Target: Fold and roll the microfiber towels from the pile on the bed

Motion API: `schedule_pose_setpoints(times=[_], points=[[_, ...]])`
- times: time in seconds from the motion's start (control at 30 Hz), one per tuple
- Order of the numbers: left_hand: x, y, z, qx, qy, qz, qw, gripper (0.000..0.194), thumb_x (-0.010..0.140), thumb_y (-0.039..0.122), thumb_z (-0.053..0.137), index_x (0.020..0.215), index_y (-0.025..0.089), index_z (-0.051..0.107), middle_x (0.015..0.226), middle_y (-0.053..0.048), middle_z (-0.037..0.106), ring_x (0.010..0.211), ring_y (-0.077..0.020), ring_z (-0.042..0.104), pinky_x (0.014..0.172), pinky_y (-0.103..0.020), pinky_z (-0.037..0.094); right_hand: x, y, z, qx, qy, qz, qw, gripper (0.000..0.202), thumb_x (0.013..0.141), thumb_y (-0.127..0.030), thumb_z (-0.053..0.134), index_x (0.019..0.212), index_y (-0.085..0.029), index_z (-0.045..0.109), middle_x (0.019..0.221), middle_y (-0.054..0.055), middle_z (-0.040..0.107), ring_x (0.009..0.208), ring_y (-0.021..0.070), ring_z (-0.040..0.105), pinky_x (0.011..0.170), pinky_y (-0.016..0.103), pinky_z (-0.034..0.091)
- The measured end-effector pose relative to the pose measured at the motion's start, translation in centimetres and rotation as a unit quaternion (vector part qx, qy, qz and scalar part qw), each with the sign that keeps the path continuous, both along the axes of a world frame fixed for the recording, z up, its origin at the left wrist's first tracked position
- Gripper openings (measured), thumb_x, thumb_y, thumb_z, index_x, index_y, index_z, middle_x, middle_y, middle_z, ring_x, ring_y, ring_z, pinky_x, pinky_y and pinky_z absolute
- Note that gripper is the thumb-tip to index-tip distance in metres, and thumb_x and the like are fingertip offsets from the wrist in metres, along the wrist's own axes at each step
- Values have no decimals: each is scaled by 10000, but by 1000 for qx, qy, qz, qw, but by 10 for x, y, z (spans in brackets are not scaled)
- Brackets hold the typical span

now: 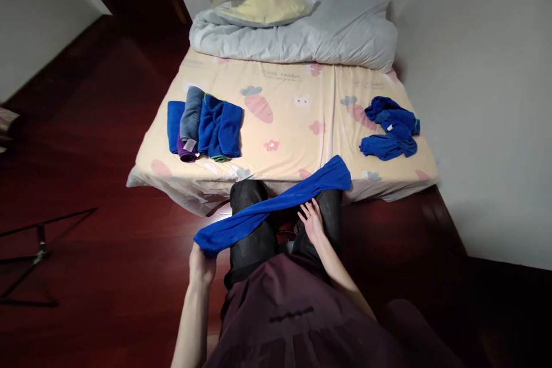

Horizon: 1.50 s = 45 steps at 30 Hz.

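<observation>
A long blue towel [267, 207], narrowed into a strip, stretches across my lap from lower left to upper right. My left hand [202, 264] is closed around its left end; the fingertips are hidden behind the cloth. The right end lies over my right knee, near the bed's front edge. My right hand [312, 222] rests by my right thigh with its fingers spread, just below the towel, and the fingertips reach its lower edge. Whether they touch the cloth I cannot tell.
Folded towels [222, 126], blue, grey and purple, lie on the bed's left side. Crumpled blue cloths [390, 129] lie at its right. A grey quilt [345, 23] and a yellow pillow [276, 0] fill the far end. A black stand [41, 253] is on the floor at left.
</observation>
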<state>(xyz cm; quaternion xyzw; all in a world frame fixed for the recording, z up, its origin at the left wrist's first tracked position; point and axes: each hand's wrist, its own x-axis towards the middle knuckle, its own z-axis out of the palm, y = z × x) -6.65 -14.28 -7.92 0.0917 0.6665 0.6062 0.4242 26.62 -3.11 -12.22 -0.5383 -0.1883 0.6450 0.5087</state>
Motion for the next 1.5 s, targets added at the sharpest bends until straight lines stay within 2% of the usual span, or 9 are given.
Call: schedule_pose_setpoints(times=[0.1,0.27,0.5,0.6,0.73,0.93,1.1,1.23,1.5], points=[[12,-7,2,-55,-65,35,996,437,873,572,678,1097,203,744,1102,-116,788,1027,-263,755,780,-343,652,1,6,-6,5,-9,-6,1000,679,857,-593,732,1475,-394,535,1572,75,574,1440,277,598,1136,554,531],[31,-17,11,-1,-101,30,994,654,884,798,613,1173,218,700,1193,-134,745,1106,-282,731,816,-396,663,0,17,-15,9,-15,-6,1000,747,799,-602,759,1471,-358,542,1457,83,632,1310,253,674,1066,477,576],[30,-19,19,-61,66,53,995,659,571,527,977,1001,164,634,933,2,660,714,-90,619,715,-251,577,4,36,-17,77,-231,49,969,674,851,-551,667,1419,-196,599,1037,58,724,840,183,685,836,358,599],[27,-19,32,-29,62,56,996,734,587,485,974,1138,208,577,1001,3,657,678,-72,613,700,-262,590,12,45,-7,141,-381,109,907,550,946,-437,578,1420,-161,620,1034,85,719,840,203,648,918,398,583],[26,-18,56,16,68,16,997,824,639,472,964,1303,276,517,947,29,646,627,-81,627,645,-246,580,25,57,9,231,-560,222,764,435,926,-221,594,1345,-185,705,1362,175,643,1218,314,582,1114,492,480],[30,-17,79,12,112,-44,993,508,702,553,905,951,155,709,827,-6,643,709,-154,686,723,-301,601,45,77,23,219,-650,348,639,297,893,-73,584,1098,-190,764,1159,152,713,1214,329,571,1104,527,422],[28,-16,95,26,237,-69,969,539,631,468,948,1037,159,775,925,-44,713,824,-182,678,787,-310,593,66,88,37,244,-589,328,697,166,947,-153,568,982,-195,725,1058,109,694,960,241,655,969,390,511],[15,-13,106,62,353,-52,932,417,703,452,899,995,180,780,937,-28,691,851,-167,666,810,-290,575,83,94,51,280,-550,190,764,171,956,-205,520,1040,-194,669,1098,132,717,1008,251,676,999,389,531],[-18,-2,121,132,442,4,887,304,883,422,817,937,129,756,946,-37,705,915,-170,664,899,-333,572,106,109,101,305,-493,-45,813,259,977,-386,534,1083,-172,632,950,103,755,866,219,735,829,345,583]])
